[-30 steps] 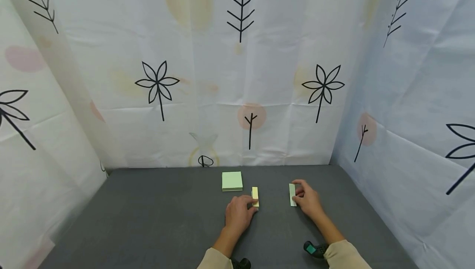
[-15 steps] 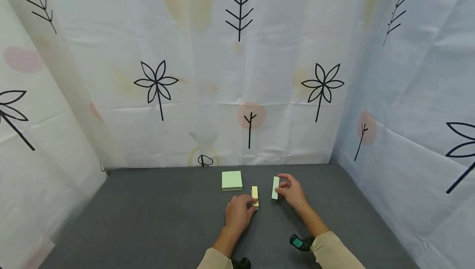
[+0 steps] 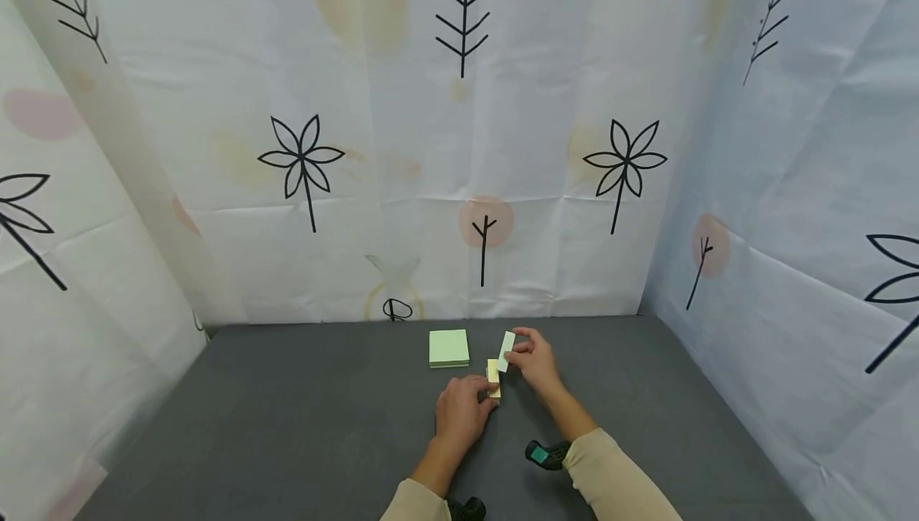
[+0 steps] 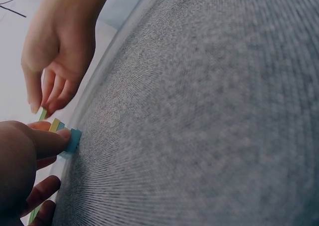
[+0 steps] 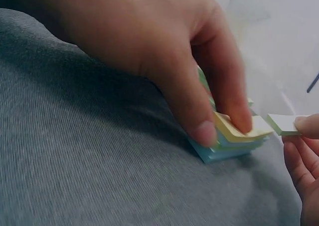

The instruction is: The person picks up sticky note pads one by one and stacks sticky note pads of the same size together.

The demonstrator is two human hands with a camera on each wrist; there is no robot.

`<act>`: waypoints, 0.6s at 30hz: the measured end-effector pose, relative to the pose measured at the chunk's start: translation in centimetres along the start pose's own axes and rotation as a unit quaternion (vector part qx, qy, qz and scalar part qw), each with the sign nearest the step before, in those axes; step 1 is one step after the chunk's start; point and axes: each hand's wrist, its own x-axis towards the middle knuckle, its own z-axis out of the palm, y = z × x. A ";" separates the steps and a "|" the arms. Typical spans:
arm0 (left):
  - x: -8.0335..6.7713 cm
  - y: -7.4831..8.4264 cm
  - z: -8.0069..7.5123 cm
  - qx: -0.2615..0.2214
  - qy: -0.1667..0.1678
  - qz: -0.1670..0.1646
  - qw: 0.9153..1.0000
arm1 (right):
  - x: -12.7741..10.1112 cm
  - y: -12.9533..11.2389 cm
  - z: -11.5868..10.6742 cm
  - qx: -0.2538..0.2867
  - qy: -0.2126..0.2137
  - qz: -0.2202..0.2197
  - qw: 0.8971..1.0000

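Just right of centre in the lower part of the head view: a pale green paper slip, narrow and long, pinched at its right edge by the right hand. Long axis tilted, upper end leaning right and away toward the curtain, lower end pointing down-left at the small stack of notes. Raised off the bench, lower end just above the stack's far end; touching or not, cannot tell. Right grip closed on the slip between thumb and fingertips. In the right wrist view, at the right edge: slip flat and thin, white-green, near edge level with the stack's top sheet.

Stack narrow too, long axis running away from the camera, top sheet yellow, with green and blue layers beneath in the right wrist view. Left hand below it in the frame, fingers curled round the stack's left side, thumb and forefinger pressing on it; left grip closed on the stack.

Up-left of the stack, near but apart: a square green pad, flat on the grey bench. Behind, a white curtain printed with black leaves.
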 end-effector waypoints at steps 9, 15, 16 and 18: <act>-0.1 0.0 -0.1 -0.010 -0.001 0.006 1.000 | 0.0 0.3 1.5 -0.028 0.019 -0.002 0.999; -0.1 0.0 -0.1 -0.012 0.002 0.007 1.000 | -0.2 0.6 1.8 -0.069 0.008 -0.012 0.998; -0.1 0.0 -0.1 -0.009 0.010 0.013 1.000 | -0.2 0.7 1.8 -0.069 0.003 -0.014 0.998; -0.1 0.0 -0.1 -0.005 0.018 0.019 1.000 | -0.2 0.8 1.8 -0.068 -0.006 -0.017 0.998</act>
